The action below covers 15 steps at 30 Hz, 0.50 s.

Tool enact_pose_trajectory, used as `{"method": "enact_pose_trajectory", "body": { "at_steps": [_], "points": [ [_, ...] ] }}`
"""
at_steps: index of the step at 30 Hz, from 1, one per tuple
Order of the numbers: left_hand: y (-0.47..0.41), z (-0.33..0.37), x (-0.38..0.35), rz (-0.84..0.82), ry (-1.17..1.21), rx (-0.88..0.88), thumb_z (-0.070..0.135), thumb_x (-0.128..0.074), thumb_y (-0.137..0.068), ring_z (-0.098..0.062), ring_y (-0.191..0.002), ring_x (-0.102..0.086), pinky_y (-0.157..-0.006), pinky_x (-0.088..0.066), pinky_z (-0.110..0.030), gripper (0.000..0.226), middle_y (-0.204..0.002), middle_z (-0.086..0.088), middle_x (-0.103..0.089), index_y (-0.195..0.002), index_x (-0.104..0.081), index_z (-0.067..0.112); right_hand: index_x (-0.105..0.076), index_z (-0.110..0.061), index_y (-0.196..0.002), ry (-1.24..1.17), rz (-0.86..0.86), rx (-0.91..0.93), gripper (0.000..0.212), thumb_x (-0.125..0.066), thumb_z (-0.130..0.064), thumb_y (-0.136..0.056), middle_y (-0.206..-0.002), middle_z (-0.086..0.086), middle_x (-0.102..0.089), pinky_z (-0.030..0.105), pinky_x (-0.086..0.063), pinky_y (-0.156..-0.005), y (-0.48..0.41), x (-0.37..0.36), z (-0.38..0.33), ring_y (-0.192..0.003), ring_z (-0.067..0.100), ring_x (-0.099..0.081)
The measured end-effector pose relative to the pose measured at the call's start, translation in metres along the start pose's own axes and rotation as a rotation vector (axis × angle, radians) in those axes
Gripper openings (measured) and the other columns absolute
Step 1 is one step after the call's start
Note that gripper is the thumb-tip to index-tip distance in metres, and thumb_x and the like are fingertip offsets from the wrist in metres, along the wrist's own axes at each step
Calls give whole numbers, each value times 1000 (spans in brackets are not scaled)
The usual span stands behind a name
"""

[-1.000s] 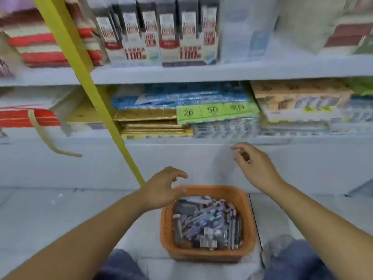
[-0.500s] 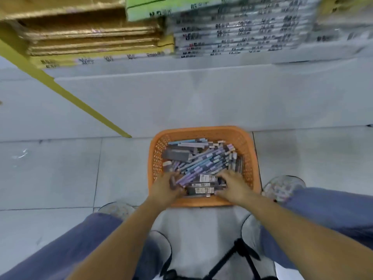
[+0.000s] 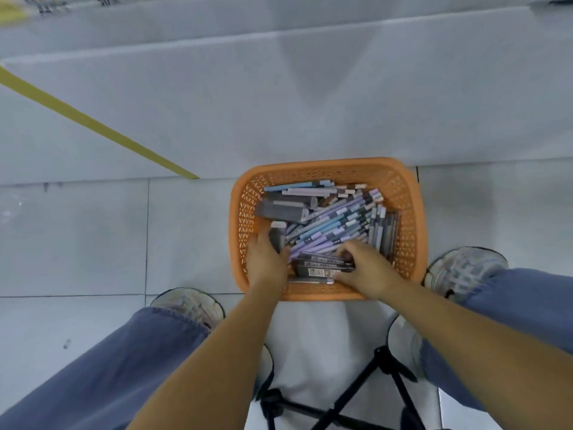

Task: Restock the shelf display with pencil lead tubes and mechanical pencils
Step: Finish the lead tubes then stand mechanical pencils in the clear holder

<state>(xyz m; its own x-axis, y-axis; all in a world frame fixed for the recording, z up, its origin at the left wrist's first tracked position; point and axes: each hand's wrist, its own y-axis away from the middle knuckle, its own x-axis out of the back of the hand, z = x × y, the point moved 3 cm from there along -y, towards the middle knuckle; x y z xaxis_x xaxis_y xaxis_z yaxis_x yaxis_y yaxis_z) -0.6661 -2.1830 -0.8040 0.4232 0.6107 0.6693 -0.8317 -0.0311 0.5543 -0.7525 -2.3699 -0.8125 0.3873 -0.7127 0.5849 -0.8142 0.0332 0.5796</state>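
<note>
Tiled floor (image 3: 93,237); basket (image 3: 412,212) at 12 w/ slick light tubes (image 3: 322,225). Left hand (image 3: 268,262) clamps one (image 3: 277,238); right hand (image 3: 366,268) grips flat packs (image 3: 322,268) midway.

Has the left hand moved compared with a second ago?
Yes. The left hand has gone down into the orange basket, at its near left corner among the pencils; a second ago it hovered above the basket's left rim.

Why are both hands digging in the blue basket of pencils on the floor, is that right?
Nearly. The head view shows the basket is orange, not blue. The rest holds: it sits on the floor, full of pencils, and the left hand and right hand are both down in it.
</note>
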Motion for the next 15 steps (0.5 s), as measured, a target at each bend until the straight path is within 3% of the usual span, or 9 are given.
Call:
{"method": "enact_pose_trajectory", "body": {
  "at_steps": [5,8,10,13,15],
  "points": [
    [-14,1,-7,-74,37,40,19,-80,-83,-26,-113,-61,-101,-51,-44,54,-126,-7,-62,-130,-55,16,-62,-26,-101,-207,-53,-78,29,-79,-22,-78,-109,-2,-48,22,-37,-83,0,7,6,-100,12,-49],
    [-20,-2,-7,-157,57,40,23,-79,-84,-25,-100,-64,-86,-53,-36,36,-112,-5,-67,-113,-58,16,-61,-26,-100,-296,-83,-118,28,-77,-17,-80,-110,-3,-51,21,-38,-83,-3,11,7,-101,12,-52],
    [-21,-4,-3,-208,32,5,25,-72,-90,-20,-88,-64,-72,-47,-28,21,-104,-3,-68,-104,-57,21,-61,-27,-96,-389,-121,-141,24,-75,-13,-82,-104,-6,-58,19,-43,-75,-4,12,6,-92,11,-58],
    [-20,-7,3,-293,2,-112,27,-65,-96,-10,-83,-58,-71,-42,-24,24,-104,6,-65,-117,-56,23,-64,-26,-95,-520,-173,-173,21,-73,-10,-84,-94,-6,-65,20,-51,-65,-3,13,5,-72,5,-64],
    [-18,-7,9,-339,13,-163,30,-64,-96,-4,-85,-56,-70,-40,-20,29,-102,14,-60,-123,-53,29,-65,-24,-99,-557,-173,-197,21,-72,-10,-85,-95,-2,-68,27,-56,-69,-2,12,9,-72,9,-65]
  ]
}}
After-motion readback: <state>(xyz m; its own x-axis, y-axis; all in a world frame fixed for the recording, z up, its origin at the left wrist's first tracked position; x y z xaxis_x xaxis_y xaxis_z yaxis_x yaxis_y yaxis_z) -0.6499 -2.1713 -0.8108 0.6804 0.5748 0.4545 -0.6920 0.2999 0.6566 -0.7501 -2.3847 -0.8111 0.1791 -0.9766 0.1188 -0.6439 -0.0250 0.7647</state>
